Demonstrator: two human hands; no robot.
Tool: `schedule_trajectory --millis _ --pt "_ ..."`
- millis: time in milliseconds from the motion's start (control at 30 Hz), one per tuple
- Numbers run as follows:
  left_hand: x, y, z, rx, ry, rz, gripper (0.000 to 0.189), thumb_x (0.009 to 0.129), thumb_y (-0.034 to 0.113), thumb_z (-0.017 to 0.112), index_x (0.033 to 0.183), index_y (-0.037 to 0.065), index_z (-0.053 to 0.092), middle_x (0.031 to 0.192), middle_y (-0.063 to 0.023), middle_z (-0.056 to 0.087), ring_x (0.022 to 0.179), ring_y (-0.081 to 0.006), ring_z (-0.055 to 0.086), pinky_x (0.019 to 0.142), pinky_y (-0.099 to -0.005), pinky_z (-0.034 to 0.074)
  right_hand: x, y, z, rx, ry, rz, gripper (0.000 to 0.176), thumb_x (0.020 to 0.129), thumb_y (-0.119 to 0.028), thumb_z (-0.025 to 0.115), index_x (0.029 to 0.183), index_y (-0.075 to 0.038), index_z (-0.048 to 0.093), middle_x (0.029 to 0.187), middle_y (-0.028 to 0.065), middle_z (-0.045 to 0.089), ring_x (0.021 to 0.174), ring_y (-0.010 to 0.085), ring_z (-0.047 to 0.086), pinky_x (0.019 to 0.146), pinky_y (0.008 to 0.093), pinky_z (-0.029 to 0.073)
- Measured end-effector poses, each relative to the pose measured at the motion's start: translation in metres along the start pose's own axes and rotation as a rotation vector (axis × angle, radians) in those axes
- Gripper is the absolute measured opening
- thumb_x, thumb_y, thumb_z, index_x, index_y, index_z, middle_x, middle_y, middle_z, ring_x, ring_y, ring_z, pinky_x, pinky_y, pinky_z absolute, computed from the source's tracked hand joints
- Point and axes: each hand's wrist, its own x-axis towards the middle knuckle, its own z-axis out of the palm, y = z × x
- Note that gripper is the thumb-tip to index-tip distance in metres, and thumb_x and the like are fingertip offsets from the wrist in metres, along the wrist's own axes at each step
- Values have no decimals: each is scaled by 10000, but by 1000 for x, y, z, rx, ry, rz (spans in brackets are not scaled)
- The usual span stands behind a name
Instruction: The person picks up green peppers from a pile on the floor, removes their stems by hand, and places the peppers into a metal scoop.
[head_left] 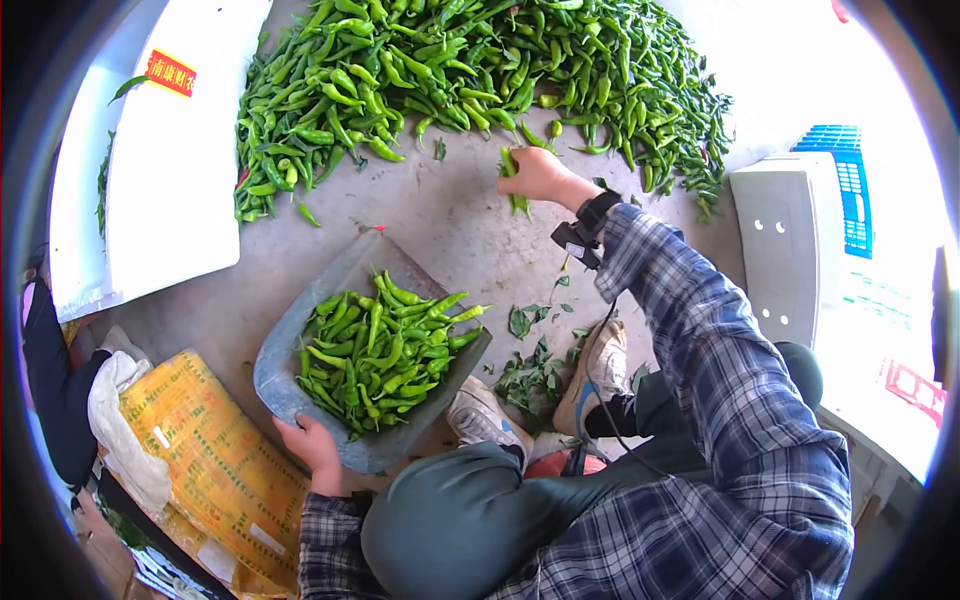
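Note:
A grey scoop-shaped pan (272,358) lies tilted by my left knee, with a heap of green chili peppers (375,350) in it. My left hand (312,450) grips the pan's near rim, the thumb on top and some fingers hidden. Out in front, my right hand (545,178) is closed around a few green peppers (508,163), whose ends stick out above and below the fist. Just beyond it spreads a large pile of green peppers (470,70) on the concrete floor.
Torn leaves (535,380) litter the floor around my shoes (600,375). At left stand a white foam box (185,170) and a yellow printed carton (210,430). A grey-white crate (785,240) and a blue plastic basket (855,190) are at right. A cable runs from my right wrist.

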Motion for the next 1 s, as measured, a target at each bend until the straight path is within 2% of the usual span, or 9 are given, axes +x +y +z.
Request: schedule_trajectory --millis 167,267,367,533,600,667,700,867,1000 --pt "1 4 -2 29 -11 -29 410 828 68 459 1197 -91 379 1053 -296 535 951 -415 534 821 -418 409 21 -17 -16 662 -63 75 345 721 -319 596 857 -3 583 758 170 630 742 311 615 678 378 495" --pt "1 3 -2 35 -8 -27 423 828 74 460 1201 -105 370 1060 -304 530 962 -418 529 836 -423 404 55 -49 -23 226 304 -142 307 722 -274 586 901 -24 580 787 175 633 772 339 611 690 398 495" --pt "1 1 -1 44 -6 -37 439 827 75 462 1209 -115 359 1068 -311 524 972 -420 524 848 -424 400 71 -80 -26 90 517 -162 314 736 -211 567 1009 -60 537 805 203 621 801 358 604 690 433 485" --pt "1 -1 -3 60 -9 12 442 833 78 462 1216 -113 355 1077 -311 521 979 -422 521 850 -424 399 73 -77 -13 1 470 -147 310 734 -180 543 1025 -73 539 763 200 616 759 358 609 655 450 478" --pt "0 1 -2 57 -18 12 440 835 80 462 1216 -112 356 1081 -309 520 980 -422 521 849 -425 399 54 -67 -4 -203 120 -203 259 732 -168 506 973 -89 562 758 192 610 770 345 608 658 453 471" --pt "0 1 -1 26 11 23 425 839 80 466 1210 -102 368 1078 -301 524 975 -420 522 843 -421 401 30 -44 7 -269 -34 -385 239 734 -156 467 934 -104 588 797 169 617 800 327 607 690 446 471" --pt "0 3 -2 26 6 22 425 839 80 466 1210 -102 368 1078 -301 524 975 -420 522 843 -421 401 18 -43 6 -236 -113 -309 265 740 -157 461 955 -117 609 867 142 627 840 306 606 740 416 477" --pt "0 2 -2 -2 -12 5 400 841 62 459 1204 -85 378 1067 -291 529 960 -411 528 831 -412 405 8 1 -16 -26 200 -241 283 763 -184 463 984 -123 628 900 139 633 841 305 606 767 382 483" --pt "-2 4 -3 -32 -2 31 396 836 49 459 1199 -87 380 1066 -291 528 957 -410 530 831 -413 405 15 -29 -30 126 144 -207 273 781 -172 453 980 -144 638 902 122 638 837 302 608 748 378 486"
